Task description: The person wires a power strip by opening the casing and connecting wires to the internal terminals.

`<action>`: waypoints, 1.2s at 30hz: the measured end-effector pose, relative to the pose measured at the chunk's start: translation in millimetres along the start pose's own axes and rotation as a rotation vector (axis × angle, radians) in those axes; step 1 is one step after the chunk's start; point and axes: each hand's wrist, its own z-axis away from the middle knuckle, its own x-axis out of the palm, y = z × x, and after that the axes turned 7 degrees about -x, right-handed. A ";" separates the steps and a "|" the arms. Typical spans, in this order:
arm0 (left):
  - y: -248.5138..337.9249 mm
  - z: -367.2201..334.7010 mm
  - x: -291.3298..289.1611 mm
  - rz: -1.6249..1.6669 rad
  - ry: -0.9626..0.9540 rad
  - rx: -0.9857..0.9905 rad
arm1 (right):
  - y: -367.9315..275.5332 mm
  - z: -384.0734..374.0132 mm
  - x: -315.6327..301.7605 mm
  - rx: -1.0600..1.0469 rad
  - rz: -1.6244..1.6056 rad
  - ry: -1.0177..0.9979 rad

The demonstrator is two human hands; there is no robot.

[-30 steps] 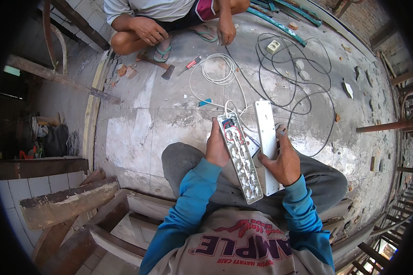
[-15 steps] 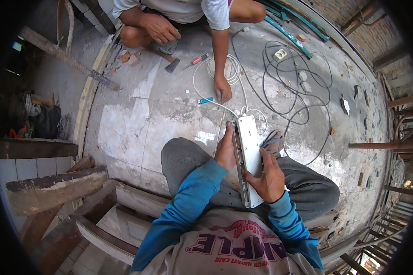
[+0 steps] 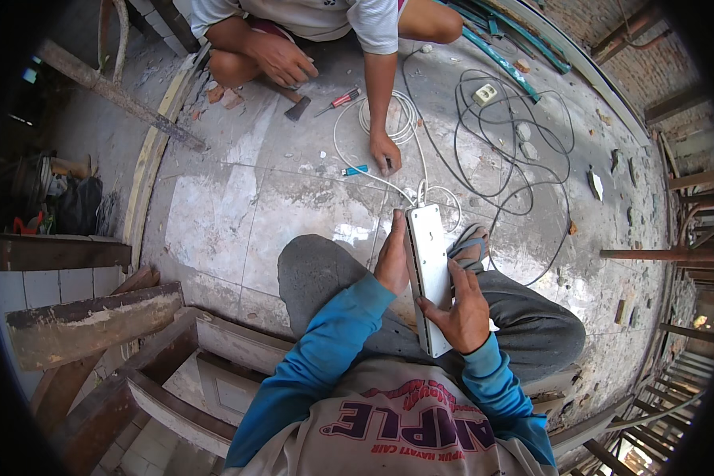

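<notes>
A long white power strip [image 3: 430, 266] stands between my two hands over my lap, its flat backplate with small screws facing up. My left hand [image 3: 392, 258] presses its palm along the left edge, fingers pointing away from me. From the right, my right hand [image 3: 464, 311] grips the lower half, with the thumb across the backplate. A white cable [image 3: 422, 176] leaves the far end of the strip. Whatever sockets it has on its underside are hidden.
Opposite me, a co-worker's hand [image 3: 385, 155] reaches to the floor near a blue lighter [image 3: 357, 170]. A red screwdriver [image 3: 343, 99] and a hatchet [image 3: 297, 108] lie beyond. Black cable [image 3: 567, 151] loops to the right around a white socket [image 3: 485, 94]. Wooden frames [image 3: 95, 325] stand at left.
The gap along the strip's left side, where inner parts showed, has narrowed as backplate and housing come together. The co-worker's hand has barely moved.
</notes>
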 end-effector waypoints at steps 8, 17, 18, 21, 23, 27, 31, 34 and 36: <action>-6.3 2.7 6.5 -0.125 0.134 0.138 | -4.3 4.9 8.3 0.045 0.027 -0.020; -10.6 4.3 2.3 -0.116 0.190 0.120 | -2.8 9.5 21.1 0.020 0.028 0.015; -11.1 4.7 1.9 -0.123 0.194 0.119 | -3.3 9.1 21.3 0.027 0.010 0.009; -10.8 5.4 2.6 -0.090 0.202 0.117 | -1.2 10.4 22.0 0.008 0.023 0.004; -10.1 5.2 3.6 -0.069 0.205 0.124 | 0.8 10.0 22.7 0.002 0.016 0.011; -11.2 4.2 4.5 -0.131 0.235 0.150 | 12.4 6.3 21.9 -0.002 -0.094 -0.038; -12.3 5.0 8.1 -0.171 0.250 0.166 | 21.5 5.8 22.5 0.035 -0.175 -0.085; -13.4 3.8 7.8 -0.157 0.236 0.162 | 21.6 4.8 23.0 0.028 -0.184 -0.067; -15.0 2.8 6.4 -0.165 0.236 0.163 | 19.3 5.3 22.5 0.034 -0.184 -0.055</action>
